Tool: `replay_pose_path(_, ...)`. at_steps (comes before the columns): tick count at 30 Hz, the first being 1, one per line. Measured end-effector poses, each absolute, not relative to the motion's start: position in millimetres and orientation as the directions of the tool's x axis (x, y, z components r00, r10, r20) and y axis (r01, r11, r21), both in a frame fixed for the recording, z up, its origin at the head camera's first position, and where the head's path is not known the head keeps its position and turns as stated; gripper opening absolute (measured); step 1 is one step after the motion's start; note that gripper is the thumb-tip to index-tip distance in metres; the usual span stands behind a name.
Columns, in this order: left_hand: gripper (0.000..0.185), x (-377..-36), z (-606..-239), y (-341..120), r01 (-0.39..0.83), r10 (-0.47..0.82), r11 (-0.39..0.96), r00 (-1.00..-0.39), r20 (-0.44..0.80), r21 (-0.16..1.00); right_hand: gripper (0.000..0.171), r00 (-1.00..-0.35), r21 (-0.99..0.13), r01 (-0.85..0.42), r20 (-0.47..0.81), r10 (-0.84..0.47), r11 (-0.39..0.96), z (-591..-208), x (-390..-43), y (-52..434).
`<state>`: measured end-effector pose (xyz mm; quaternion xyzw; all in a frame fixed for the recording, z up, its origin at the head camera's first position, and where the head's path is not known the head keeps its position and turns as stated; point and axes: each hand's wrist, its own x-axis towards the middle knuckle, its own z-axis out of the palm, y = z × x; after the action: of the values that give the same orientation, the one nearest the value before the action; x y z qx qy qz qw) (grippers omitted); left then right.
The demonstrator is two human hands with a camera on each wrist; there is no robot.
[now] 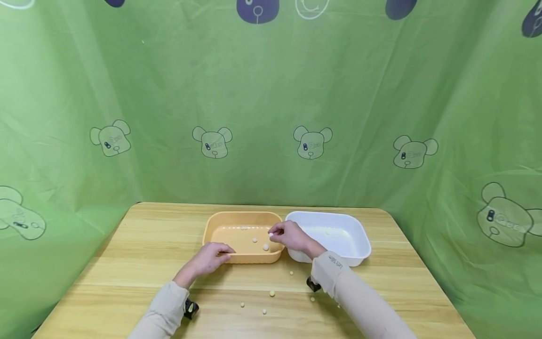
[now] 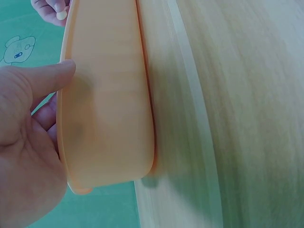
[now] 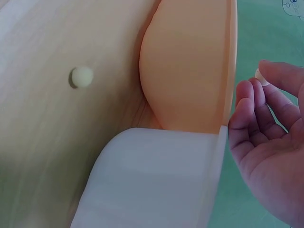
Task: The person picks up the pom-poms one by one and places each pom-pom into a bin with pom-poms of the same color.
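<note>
The right hand (image 1: 290, 236) hovers over the right end of the orange tub (image 1: 216, 225) with a small pale ball (image 1: 271, 234) pinched between thumb and fingertip; the right wrist view shows the same ball (image 3: 259, 76) at the fingertips (image 3: 247, 92), the other fingers loosely curled. To do this step well, the hand should probably sit well inside the rim and low over the tub floor before the pinch loosens, so the ball does not bounce out and join the loose ones on the desk (image 1: 148, 235). The left hand (image 1: 209, 258) steadies the tub at its near left edge: in the left wrist view the thumb (image 2: 45, 78) lies straight along the rim and the fingers reach in behind the wall, a light brace, not a tight grip. A few balls already lie in the tub, one near the middle (image 1: 254, 239). The white tub (image 1: 364, 240) stands touching the orange one on its right. More balls are scattered on the desk in front, one of them (image 1: 272, 293) between the two forearms.
</note>
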<state>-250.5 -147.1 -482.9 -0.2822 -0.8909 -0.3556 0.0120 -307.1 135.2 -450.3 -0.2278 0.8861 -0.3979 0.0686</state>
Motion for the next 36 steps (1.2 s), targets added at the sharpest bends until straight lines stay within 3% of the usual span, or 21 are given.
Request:
replay_pose_path(28, 0.014, -252.7, -485.0, -147.8, 0.508, 0.488, 0.599, -0.845, 0.221, 0.619, 0.019, -0.91, -0.735, -0.304, 0.035, -0.414, 0.606, -452.3, -326.1, 131.3)
replay_pose_path(36, 0.014, -252.6, -484.6, -148.2, 0.502, 0.486, 0.603, -0.848, 0.213, 0.62, 0.012, -0.922, -0.718, -0.297, 0.044, -0.385, 0.63, -452.8, -331.8, 129.4)
